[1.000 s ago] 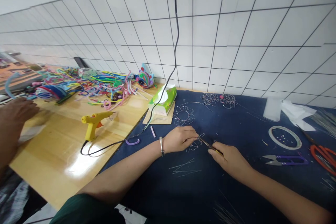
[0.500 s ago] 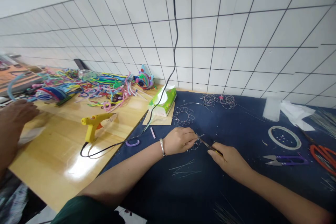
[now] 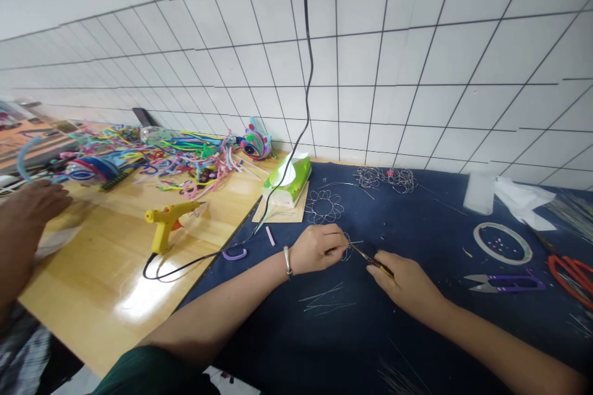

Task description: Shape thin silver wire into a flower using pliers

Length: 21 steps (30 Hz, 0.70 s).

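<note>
My left hand [image 3: 320, 248], with a silver bangle at the wrist, pinches a small looped wire piece [image 3: 345, 253] above the dark blue cloth. In my right hand [image 3: 407, 281] is a pair of pliers [image 3: 376, 263] with yellow-and-dark handles; the jaws reach to the wire at my left fingertips. Whether the jaws grip the wire is too small to tell. A flower-shaped wire ring [image 3: 325, 207] lies just beyond my left hand. Several straight wire pieces [image 3: 328, 300] lie on the cloth nearer to me.
A yellow glue gun [image 3: 167, 222] and its black cord lie left, near coloured pipe cleaners [image 3: 194, 163]. A tissue pack [image 3: 290, 182] stands behind my left hand. Purple thread snips [image 3: 504, 283], orange-handled scissors [image 3: 567, 281] and a white ring [image 3: 479, 247] lie right. Another person's hand [image 3: 34, 203] is far left.
The wire piece has turned slightly in my left fingers, and the pliers' tip has shifted a little against it. The other person's hand at the left has moved slightly.
</note>
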Tool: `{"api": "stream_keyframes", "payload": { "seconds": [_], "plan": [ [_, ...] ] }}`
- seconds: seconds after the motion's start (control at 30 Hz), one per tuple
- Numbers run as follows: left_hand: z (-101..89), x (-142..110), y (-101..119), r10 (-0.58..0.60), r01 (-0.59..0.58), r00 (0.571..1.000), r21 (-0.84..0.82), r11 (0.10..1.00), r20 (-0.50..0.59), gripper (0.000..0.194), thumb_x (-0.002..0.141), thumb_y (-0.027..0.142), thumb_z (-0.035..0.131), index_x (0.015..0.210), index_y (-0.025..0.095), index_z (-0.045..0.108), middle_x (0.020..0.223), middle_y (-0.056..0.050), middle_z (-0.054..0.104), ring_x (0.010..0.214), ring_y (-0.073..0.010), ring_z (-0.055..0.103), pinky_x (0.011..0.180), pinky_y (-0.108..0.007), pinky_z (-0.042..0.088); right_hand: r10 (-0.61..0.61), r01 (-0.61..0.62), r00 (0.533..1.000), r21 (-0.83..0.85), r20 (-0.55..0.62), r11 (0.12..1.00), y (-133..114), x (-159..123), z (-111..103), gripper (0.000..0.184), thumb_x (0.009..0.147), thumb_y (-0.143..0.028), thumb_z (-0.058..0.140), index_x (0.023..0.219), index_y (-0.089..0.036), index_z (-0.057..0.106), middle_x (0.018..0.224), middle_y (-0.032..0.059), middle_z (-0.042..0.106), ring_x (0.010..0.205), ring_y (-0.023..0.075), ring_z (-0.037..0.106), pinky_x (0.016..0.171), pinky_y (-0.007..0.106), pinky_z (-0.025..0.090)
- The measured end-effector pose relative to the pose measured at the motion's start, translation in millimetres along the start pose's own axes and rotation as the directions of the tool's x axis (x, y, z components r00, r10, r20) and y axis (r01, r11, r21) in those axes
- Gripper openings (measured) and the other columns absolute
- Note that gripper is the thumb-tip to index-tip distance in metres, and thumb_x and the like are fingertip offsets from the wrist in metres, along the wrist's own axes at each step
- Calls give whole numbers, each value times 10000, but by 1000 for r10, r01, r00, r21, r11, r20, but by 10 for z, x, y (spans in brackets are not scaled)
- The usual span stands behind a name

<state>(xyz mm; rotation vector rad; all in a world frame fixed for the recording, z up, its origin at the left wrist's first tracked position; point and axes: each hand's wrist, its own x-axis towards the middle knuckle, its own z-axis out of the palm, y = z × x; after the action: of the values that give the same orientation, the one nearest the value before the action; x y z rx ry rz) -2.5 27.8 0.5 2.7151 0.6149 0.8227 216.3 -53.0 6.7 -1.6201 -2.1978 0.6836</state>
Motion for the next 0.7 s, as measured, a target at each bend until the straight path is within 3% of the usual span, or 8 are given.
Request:
{"api": "stream_keyframes", "payload": {
  "seconds": [0.3, 0.5, 0.7],
  "plan": [
    [4, 2, 22, -12, 4, 998, -125, 992, -67, 133, 793, 130, 465, 822, 141, 595, 771, -54, 617, 744, -115, 558, 664, -220, 465, -136, 127, 988, -116, -79, 985, 82, 25, 23, 214, 872, -359, 366, 862, -203, 512, 772, 28, 539, 700, 147, 520, 635, 268, 391],
    [5, 2, 31, -20, 6, 997, -168, 986, -80, 143, 795, 137, 471, 845, 137, 605, 780, -63, 620, 743, -114, 567, 662, -222, 476, -295, 232, 940, -317, -170, 920, 130, 53, -23, 211, 854, -326, 410, 923, -175, 540, 845, 71, 541, 816, 184, 501, 730, 318, 389],
    [7, 16, 53, -39, 20, 995, -196, 980, -92, 143, 792, 145, 478, 827, 135, 616, 766, -64, 624, 732, -112, 575, 650, -219, 482, -373, 228, 899, -484, -228, 845, 131, 60, -74, 236, 844, -315, 428, 933, -151, 573, 847, 95, 541, 810, 202, 471, 741, 344, 358]
  ]
}}
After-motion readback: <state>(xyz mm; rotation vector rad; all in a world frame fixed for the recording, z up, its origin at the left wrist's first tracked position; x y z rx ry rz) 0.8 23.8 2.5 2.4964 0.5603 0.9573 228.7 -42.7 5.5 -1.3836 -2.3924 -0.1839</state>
